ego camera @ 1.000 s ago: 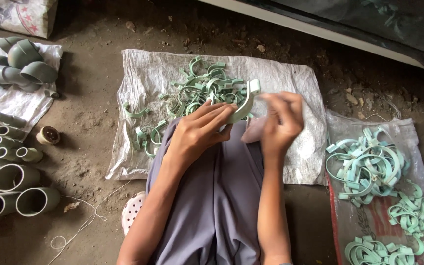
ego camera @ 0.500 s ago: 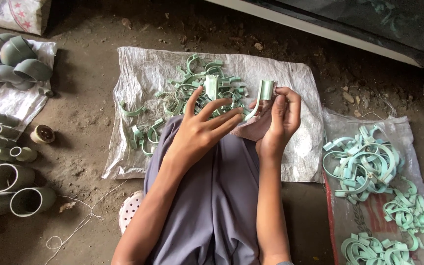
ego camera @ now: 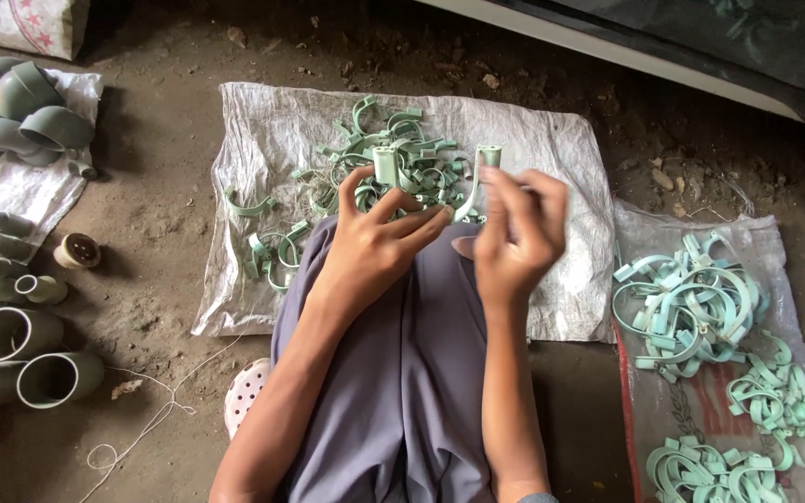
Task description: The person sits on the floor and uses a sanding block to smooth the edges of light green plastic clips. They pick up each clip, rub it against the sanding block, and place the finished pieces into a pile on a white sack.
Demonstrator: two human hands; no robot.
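My left hand [ego camera: 375,237] and my right hand [ego camera: 514,233] hold one pale green plastic pipe clamp [ego camera: 440,182] between them, above my knees in grey cloth. The left fingers grip one end of the clamp and the right fingers grip the other end. Just beyond the hands lies a loose pile of the same green clamps [ego camera: 365,158] on a white woven sack [ego camera: 552,298] spread on the dirt floor.
A second sack [ego camera: 645,242] at right carries bundled green clamps [ego camera: 691,307] and smaller heaps [ego camera: 775,396]. Grey pipe elbows [ego camera: 20,112] and pipe fittings [ego camera: 11,335] lie at left, with a small round cap [ego camera: 78,250]. A loose string [ego camera: 142,424] lies on the floor.
Both hands have lifted the clamp and spread its two ends further apart; the right hand has shifted a little to the right.
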